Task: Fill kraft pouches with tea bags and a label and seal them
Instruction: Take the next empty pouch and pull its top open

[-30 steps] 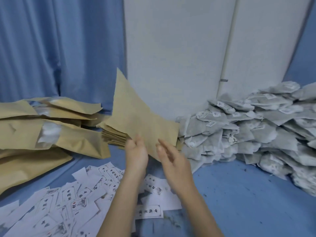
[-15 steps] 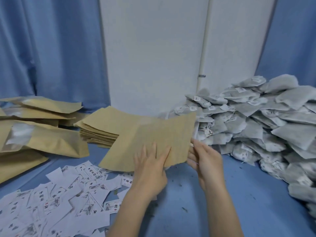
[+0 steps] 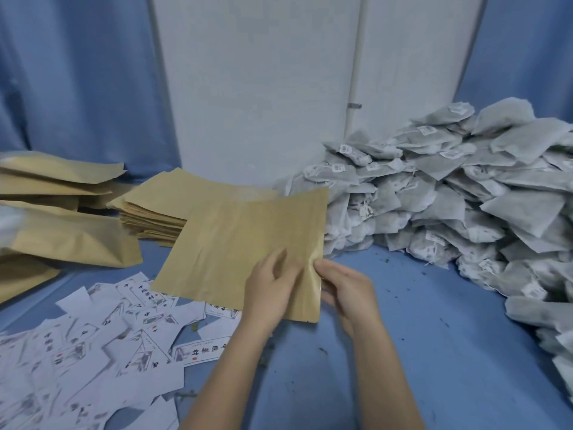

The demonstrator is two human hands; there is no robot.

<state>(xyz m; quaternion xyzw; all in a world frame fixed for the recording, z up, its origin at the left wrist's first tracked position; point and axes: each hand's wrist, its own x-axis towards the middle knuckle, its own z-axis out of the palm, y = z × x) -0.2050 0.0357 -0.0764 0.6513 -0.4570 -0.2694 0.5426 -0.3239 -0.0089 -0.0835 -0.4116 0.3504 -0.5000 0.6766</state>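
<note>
an empty kraft pouch (image 3: 235,249) is held flat above the blue table (image 3: 418,321), its long side running left to right and its right-hand edge turned toward the person; that edge looks like the mouth, and holding it there puts the opening within reach of both hands and next to the heap of tea bags (image 3: 465,193) on the right, so filling can follow directly; the left hand (image 3: 273,290) lies on top of the pouch near that edge, fingers fairly straight and pressing the upper face down, which seems meant to steady the paper; the right hand (image 3: 344,290) comes in from the side with its fingers curled, pinching the edge where the paper wrinkles, most likely to part the two layers; whether the mouth has opened at all cannot be told from here; both forearms reach up from the bottom of the view and converge on the same corner, wrists low over the table; a stack of flat unused pouches (image 3: 161,209) sits just behind, filled pouches (image 3: 62,240) lie piled at the left, and printed paper labels (image 3: 108,336) are scattered on the table at the near left, partly under the held pouch; judging by this, the pouch holds nothing yet and the opening step is in hand.
</note>
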